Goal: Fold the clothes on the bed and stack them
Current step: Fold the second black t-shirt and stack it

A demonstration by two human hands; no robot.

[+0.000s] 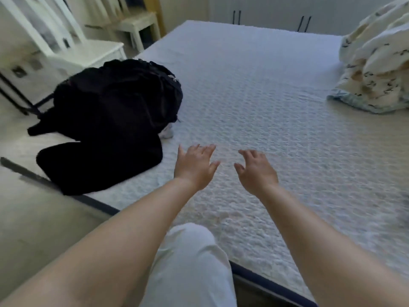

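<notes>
A heap of black clothes [119, 96] lies rumpled on the left side of the bed [265, 107]. In front of it, near the bed's left edge, rests a flat folded black garment [99, 165]. A bit of white cloth [167, 132] peeks out from under the heap. My left hand [194, 166] hovers over the quilted white cover, just right of the folded garment, fingers spread and empty. My right hand [256, 170] is beside it, also open and holding nothing.
A crumpled cream duvet with a dark print [376, 63] sits at the bed's far right. White chairs [73, 47] and a small white table [137, 23] stand left of the bed. My knee in pale trousers [190, 262] rests at the near edge.
</notes>
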